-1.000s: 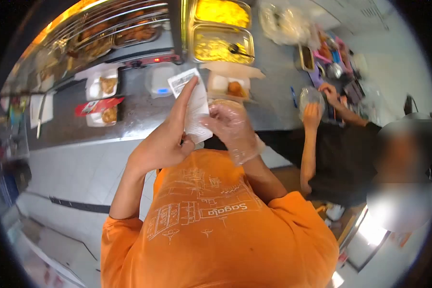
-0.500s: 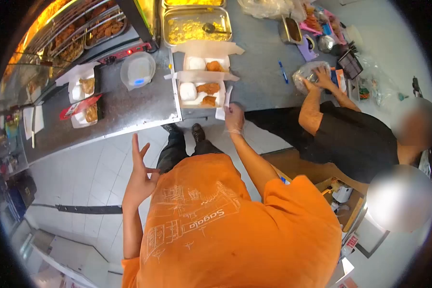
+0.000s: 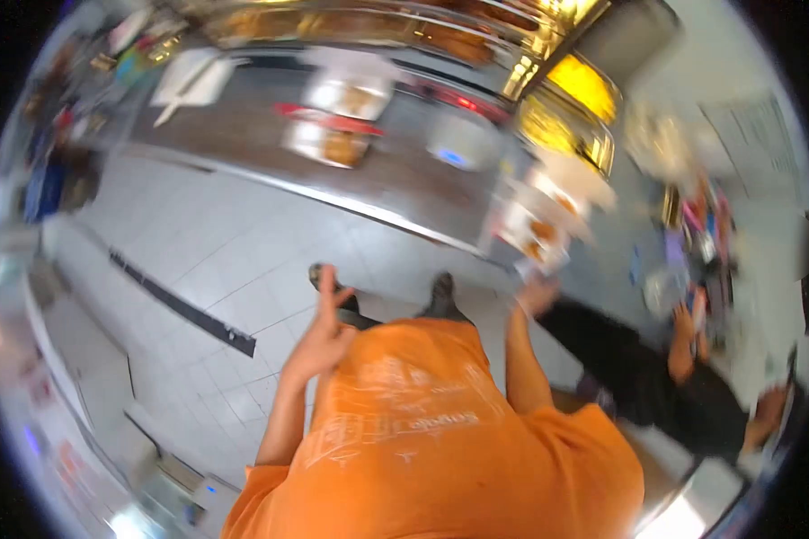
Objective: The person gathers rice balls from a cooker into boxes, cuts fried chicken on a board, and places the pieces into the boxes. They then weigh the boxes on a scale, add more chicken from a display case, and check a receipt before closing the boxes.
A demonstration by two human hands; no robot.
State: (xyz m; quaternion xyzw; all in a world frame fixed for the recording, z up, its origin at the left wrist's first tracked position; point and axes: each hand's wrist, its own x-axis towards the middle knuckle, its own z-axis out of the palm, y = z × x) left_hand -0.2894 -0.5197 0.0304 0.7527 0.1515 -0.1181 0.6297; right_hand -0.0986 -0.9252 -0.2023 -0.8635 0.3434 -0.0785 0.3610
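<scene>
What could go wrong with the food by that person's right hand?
The right hand is close to an open box near the edge of the counter. A bump might tip the box and spill the brown food inside. Also, a co-worker in dark clothes is close to that hand, so the two people could knock into each other.
</scene>
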